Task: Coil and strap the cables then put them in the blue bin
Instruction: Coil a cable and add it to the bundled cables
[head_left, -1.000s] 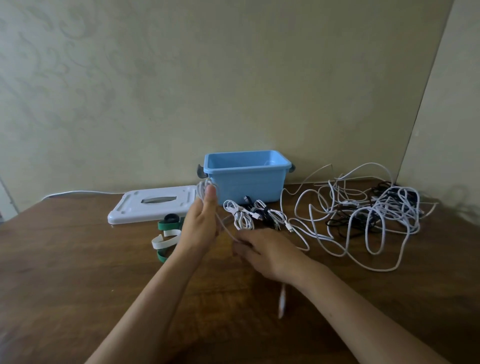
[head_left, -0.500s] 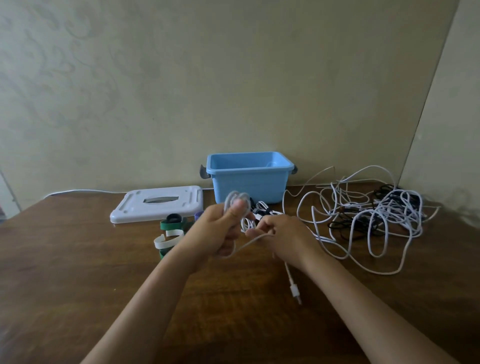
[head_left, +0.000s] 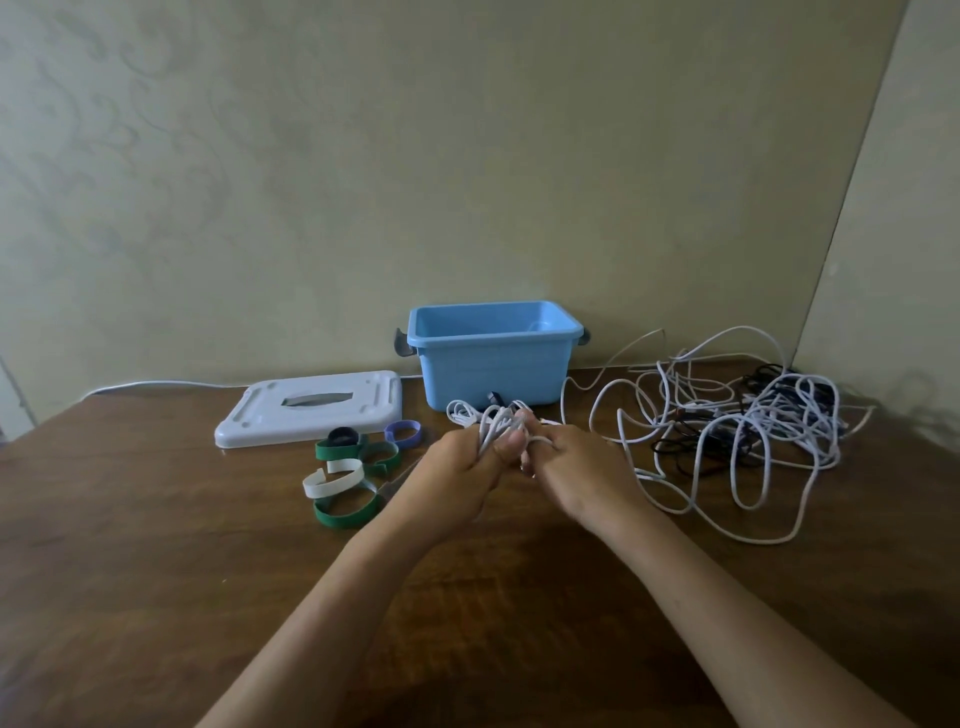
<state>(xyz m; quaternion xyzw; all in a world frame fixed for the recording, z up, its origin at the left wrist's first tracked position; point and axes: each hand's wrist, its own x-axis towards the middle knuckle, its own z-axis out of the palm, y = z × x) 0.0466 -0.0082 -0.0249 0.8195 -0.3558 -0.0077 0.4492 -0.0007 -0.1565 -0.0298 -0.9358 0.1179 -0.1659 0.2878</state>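
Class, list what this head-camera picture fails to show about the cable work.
- White cable coil: loop count hidden by left hand and right hand.
- Light blue plastic bin: its floor, hidden by the front wall.
- Tangled white and black cables: their number, overlapping.

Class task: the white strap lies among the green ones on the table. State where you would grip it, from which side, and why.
Pinch the white strap at its raised free end on the upper right of the curl, coming from above. It stands on edge as an open C, so that end sticks up clear, while the near green strap crowds its lower side. Both the left hand and right hand are busy holding the white cable coil.
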